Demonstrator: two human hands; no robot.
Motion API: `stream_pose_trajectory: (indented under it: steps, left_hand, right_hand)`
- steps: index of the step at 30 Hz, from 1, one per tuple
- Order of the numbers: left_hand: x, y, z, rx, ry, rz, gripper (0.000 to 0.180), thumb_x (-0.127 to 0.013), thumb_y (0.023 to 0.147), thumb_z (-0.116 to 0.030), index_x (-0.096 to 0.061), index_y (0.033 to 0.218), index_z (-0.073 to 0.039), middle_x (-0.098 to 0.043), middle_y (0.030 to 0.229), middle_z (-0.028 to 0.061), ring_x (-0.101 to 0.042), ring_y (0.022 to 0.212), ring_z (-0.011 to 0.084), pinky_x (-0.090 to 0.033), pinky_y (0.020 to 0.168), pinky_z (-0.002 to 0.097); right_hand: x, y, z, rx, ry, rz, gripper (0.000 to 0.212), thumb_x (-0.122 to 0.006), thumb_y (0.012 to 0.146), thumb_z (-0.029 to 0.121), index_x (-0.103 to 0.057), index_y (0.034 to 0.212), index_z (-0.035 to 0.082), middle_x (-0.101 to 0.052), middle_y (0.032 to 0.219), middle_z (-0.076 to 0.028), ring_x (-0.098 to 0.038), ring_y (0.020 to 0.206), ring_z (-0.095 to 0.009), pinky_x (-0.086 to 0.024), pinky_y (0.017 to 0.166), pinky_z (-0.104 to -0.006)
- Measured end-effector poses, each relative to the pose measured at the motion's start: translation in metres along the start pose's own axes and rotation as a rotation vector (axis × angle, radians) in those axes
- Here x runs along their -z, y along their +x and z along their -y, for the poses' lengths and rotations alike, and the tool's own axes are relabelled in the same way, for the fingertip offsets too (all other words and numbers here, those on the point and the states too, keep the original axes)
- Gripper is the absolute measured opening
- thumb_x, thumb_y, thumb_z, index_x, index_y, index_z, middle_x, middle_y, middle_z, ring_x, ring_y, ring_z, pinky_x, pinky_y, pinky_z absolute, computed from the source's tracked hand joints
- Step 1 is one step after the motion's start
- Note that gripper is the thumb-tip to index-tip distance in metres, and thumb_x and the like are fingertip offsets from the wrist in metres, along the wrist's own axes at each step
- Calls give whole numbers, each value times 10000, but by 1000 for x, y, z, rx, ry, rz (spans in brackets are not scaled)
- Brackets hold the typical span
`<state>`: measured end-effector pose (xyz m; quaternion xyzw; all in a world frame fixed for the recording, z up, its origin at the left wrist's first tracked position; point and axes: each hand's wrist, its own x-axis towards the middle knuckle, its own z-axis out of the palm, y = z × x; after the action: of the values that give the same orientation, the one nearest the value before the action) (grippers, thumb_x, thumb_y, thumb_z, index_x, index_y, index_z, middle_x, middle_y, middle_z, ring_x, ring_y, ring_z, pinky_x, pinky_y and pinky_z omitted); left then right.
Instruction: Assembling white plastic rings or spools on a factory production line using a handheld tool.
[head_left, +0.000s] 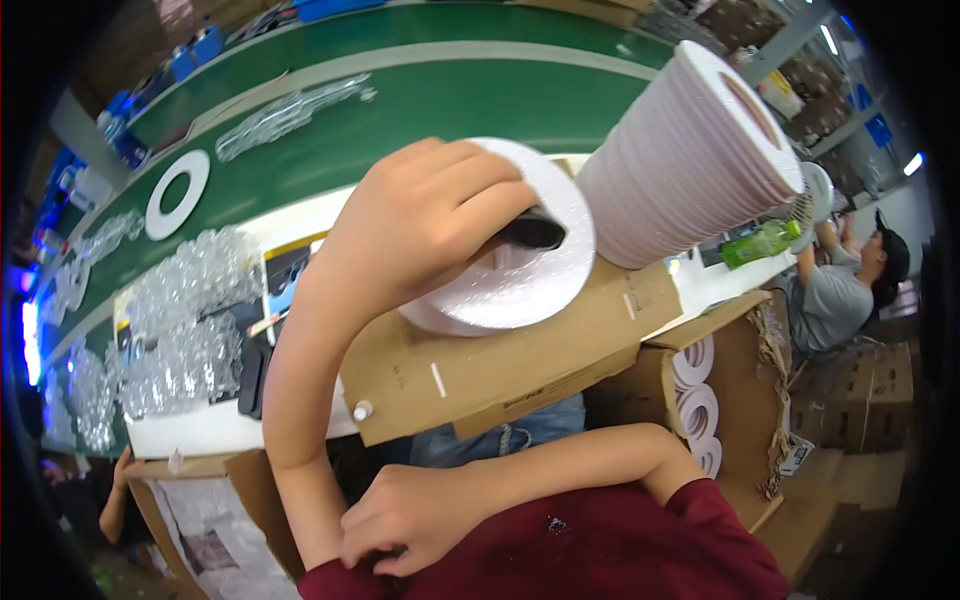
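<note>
My left hand (425,215) reaches over a low stack of white foam rings (545,285) lying on a cardboard sheet (480,375). Its fingers are curled over the stack's middle. At the fingertips a dark rounded shape (537,232) shows; I cannot tell whether it is a held object or the rings' opening. My right hand (405,520) is drawn in low across my body, fingers curled, against my left arm near the elbow. Nothing shows in it. A tall leaning stack of white and pinkish foam rings (670,165) stands to the right of the low stack.
Clear plastic bottles (185,365) crowd the left of the white table. Beyond runs a green conveyor (430,95) bearing a loose white ring (178,195) and clear plastic pieces. An open carton (740,390) with rings stands right. A green bottle (760,245) lies near a person in grey (830,300).
</note>
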<state>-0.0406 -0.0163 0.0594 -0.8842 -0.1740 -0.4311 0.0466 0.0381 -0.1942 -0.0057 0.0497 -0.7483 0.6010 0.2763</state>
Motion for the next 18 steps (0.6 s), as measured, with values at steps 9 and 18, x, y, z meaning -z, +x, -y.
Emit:
stream_pose_trajectory:
  steps: [9, 18]
  left_hand:
    - [6, 8, -2, -10, 16, 16, 417, -781, 565, -75, -643, 958, -53, -670, 932, 59, -656, 852, 262, -507, 701, 367]
    - [12, 11, -10, 31, 38, -23, 379, -763, 570, 10, -641, 928, -17, -695, 942, 107, -679, 878, 302, -536, 736, 390]
  right_hand:
    - [-2, 15, -1, 393, -634, 130, 176, -644, 718, 202, -570, 650, 57, -567, 655, -73, -595, 583, -261, -451, 490, -389]
    - [-3, 0, -24, 120, -806, 106, 155, -669, 712, 155, -578, 717, 29, -595, 716, -121, -618, 607, -279, -475, 531, -390]
